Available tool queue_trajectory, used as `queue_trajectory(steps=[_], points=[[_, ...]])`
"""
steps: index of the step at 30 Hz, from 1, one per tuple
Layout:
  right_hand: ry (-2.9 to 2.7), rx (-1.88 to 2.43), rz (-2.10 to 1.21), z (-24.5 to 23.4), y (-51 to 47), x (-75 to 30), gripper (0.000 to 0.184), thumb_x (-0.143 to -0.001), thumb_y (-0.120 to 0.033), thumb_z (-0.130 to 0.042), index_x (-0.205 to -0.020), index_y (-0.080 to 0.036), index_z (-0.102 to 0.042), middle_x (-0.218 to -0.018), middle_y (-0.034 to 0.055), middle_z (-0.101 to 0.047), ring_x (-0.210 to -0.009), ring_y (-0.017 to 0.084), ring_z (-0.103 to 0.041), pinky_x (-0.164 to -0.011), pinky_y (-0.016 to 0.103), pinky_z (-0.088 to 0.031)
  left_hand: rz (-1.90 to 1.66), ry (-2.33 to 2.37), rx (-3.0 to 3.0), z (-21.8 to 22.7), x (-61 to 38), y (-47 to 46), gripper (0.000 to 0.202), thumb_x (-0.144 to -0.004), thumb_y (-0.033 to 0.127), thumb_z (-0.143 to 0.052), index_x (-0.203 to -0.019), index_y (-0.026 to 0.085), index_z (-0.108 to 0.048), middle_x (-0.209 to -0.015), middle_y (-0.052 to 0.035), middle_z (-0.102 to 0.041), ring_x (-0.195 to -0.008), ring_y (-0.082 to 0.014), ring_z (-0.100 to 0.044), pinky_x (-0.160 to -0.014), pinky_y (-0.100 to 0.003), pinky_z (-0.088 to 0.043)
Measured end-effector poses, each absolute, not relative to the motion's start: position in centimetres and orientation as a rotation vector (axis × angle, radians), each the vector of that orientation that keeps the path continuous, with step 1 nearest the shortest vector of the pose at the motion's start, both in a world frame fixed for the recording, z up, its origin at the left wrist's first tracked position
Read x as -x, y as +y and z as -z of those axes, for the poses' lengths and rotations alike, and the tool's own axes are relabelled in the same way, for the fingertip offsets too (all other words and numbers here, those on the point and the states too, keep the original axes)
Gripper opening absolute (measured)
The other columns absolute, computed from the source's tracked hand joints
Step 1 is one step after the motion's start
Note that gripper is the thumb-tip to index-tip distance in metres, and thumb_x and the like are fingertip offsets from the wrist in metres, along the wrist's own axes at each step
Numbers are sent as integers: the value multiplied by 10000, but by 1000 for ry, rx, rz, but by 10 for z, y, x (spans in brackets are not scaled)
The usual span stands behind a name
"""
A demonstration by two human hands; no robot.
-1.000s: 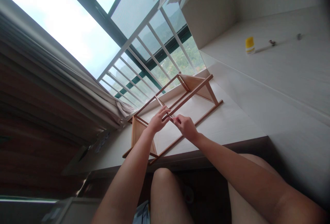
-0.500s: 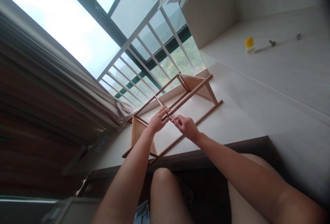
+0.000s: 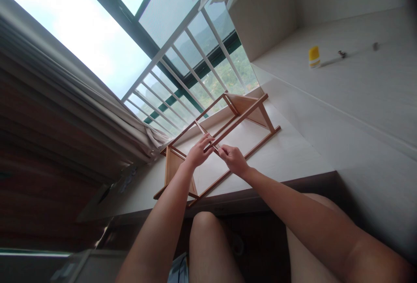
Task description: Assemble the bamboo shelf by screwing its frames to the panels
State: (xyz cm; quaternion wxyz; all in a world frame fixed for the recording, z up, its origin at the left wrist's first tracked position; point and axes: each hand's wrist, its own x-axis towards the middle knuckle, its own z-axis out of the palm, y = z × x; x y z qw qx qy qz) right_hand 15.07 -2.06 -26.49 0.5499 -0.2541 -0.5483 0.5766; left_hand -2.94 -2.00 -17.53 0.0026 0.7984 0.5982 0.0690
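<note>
A brown wooden rack frame (image 3: 245, 121) lies on its side on a pale window ledge, with a panel at each end and a crossbar between its long rails. My left hand (image 3: 199, 152) is closed around the near upper rail where the crossbar meets it, its fingers reaching over the wood. Just to its right, my right hand (image 3: 234, 159) is closed in a pinch beside the outer face of that rail. Whatever sits between its thumb and fingers is too small and too covered to name.
On the pale surface at right stand a yellow-and-white small bottle (image 3: 314, 57) and a small metal piece (image 3: 342, 54). Behind the rack is a white railing (image 3: 182, 68) before the window. A grey curtain (image 3: 97, 100) hangs at left. My knees are below the ledge's edge.
My right hand has turned slightly at the rail, its fingers now more curled. My left hand keeps its hold, and the rack stays in place.
</note>
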Motion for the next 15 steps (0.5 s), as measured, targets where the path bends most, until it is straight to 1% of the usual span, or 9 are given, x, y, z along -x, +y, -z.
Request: queue_trajectory(steps=[3, 5, 8, 12, 15], points=[[-1193, 525, -1606, 266, -21, -144, 298, -879, -424, -429, -652, -232, -445, -468, -56, -375, -410, 114, -323, -441, 259, -260, -225, 1869, -2514, 175, 29, -20, 402, -935, 401, -532, -1324, 313, -573, -1565, -42, -412, -1392, -259, -457, -1084, -408, -446], [-1128, 454, -1766, 265, -23, -141, 264, -871, -426, -370, -695, -241, -433, -456, -68, -345, -378, 120, -306, -396, 260, -260, -230, 1865, -2515, 175, 29, -20, 393, -936, 397, -531, -1316, 311, -580, -1564, -43, -412, -1394, -259, -455, -1081, -402, -449], [-1064, 343, -1929, 265, -28, -139, 234, -844, -452, -391, -745, -242, -424, -495, -77, -328, -394, 123, -324, -385, 257, -288, -233, 1861, -2507, 174, 29, -21, 391, -936, 384, -530, -1314, 299, -582, -1566, -54, -408, -1371, -260, -483, -1068, -396, -459], [-1017, 299, -1996, 268, -34, -135, 290, -861, -519, -405, -829, -235, -451, -536, -74, -379, -408, 118, -352, -386, 244, -281, -240, 1831, -2516, 175, 29, -20, 387, -934, 370, -531, -1311, 293, -580, -1568, -57, -405, -1376, -261, -478, -1066, -393, -460], [-990, 374, -1926, 271, -33, -134, 333, -890, -561, -402, -848, -235, -453, -527, -71, -427, -393, 113, -343, -384, 239, -238, -245, 1833, -2519, 176, 30, -20, 381, -937, 380, -528, -1304, 294, -582, -1567, -52, -406, -1415, -258, -428, -1076, -393, -453]])
